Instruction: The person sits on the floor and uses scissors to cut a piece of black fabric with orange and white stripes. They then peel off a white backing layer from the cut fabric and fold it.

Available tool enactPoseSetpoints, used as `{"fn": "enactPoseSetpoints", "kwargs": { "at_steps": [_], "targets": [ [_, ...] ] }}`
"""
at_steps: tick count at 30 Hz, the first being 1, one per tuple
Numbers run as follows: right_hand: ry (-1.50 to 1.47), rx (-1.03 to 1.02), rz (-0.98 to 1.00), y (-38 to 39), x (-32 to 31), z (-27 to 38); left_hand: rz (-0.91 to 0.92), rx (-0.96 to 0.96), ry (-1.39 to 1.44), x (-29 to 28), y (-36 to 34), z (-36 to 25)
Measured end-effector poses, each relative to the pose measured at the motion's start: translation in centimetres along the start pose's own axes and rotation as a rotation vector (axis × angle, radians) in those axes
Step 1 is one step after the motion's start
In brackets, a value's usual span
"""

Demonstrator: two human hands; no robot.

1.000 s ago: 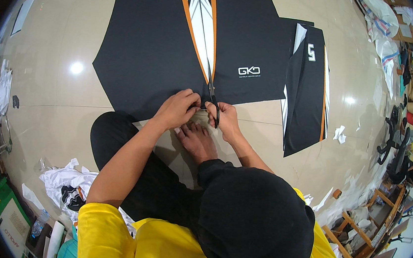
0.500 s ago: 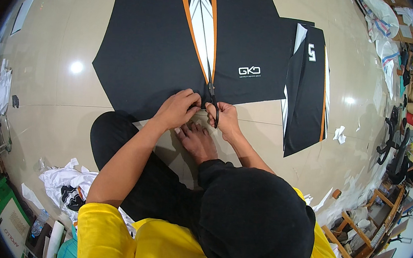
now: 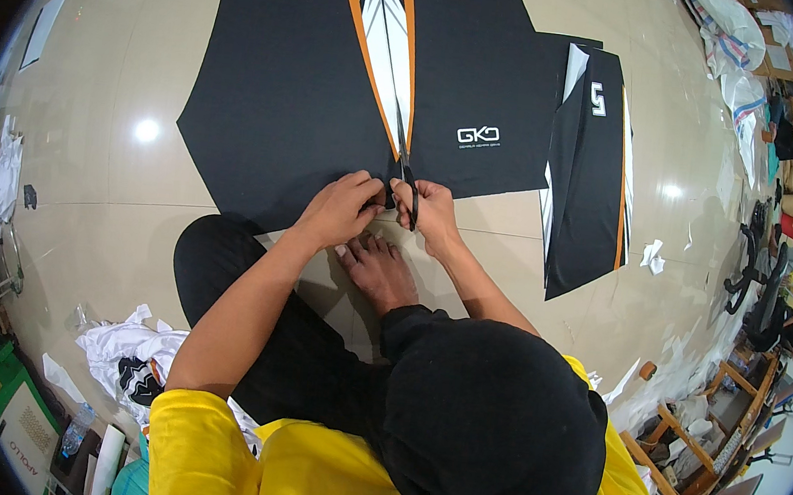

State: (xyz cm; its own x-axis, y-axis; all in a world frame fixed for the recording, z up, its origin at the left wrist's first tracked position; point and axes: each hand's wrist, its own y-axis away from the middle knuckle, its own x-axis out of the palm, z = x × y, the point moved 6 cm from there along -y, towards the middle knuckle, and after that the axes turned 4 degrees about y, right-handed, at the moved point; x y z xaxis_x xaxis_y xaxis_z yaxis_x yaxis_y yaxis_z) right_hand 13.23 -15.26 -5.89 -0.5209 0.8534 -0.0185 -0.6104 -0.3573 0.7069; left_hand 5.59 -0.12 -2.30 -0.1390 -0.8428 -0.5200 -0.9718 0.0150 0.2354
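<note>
A large sheet of black fabric (image 3: 278, 93) lies flat on the floor, with a tapering white panel (image 3: 387, 32) edged in orange running down its middle. My right hand (image 3: 433, 218) grips black scissors (image 3: 407, 172) by the handles. Their blades point away from me, at the narrow end of the white panel. Just left of the scissors, my left hand (image 3: 343, 204) is closed on the near edge of the black fabric, its fingertips pinched together. My bare foot (image 3: 380, 270) rests just below both hands.
A narrower folded black piece (image 3: 579, 189) with white and orange trim lies to the right. White scraps (image 3: 652, 257) are on the tiled floor (image 3: 126, 183). Crumpled white cloth (image 3: 124, 350) sits at lower left, and a wooden frame (image 3: 692, 448) stands at lower right.
My right hand and the scissors have moved slightly forward, away from me, along the fabric. My left hand has stayed in about the same place.
</note>
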Motion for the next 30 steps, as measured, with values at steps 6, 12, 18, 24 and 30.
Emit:
{"fn": "enactPoseSetpoints", "kwargs": {
  "at_steps": [6,12,18,24,30],
  "targets": [
    [-0.019,0.014,-0.001,-0.2,0.0,-0.2,-0.004,0.029,0.007,-0.1,-0.1,-0.2],
    [-0.017,0.008,-0.001,-0.2,0.2,-0.3,-0.013,0.059,0.001,-0.2,0.0,-0.4],
    [-0.007,0.003,-0.016,-0.7,0.0,0.1,-0.001,0.05,0.002,-0.3,-0.1,-0.5],
    [0.005,-0.004,-0.008,-1.5,0.1,1.6,-0.005,-0.001,0.007,-0.3,0.0,-0.4],
    [0.023,0.011,-0.013,-2.2,0.4,1.7,-0.011,0.021,0.03,-0.4,-0.1,-0.3]
  ]
}}
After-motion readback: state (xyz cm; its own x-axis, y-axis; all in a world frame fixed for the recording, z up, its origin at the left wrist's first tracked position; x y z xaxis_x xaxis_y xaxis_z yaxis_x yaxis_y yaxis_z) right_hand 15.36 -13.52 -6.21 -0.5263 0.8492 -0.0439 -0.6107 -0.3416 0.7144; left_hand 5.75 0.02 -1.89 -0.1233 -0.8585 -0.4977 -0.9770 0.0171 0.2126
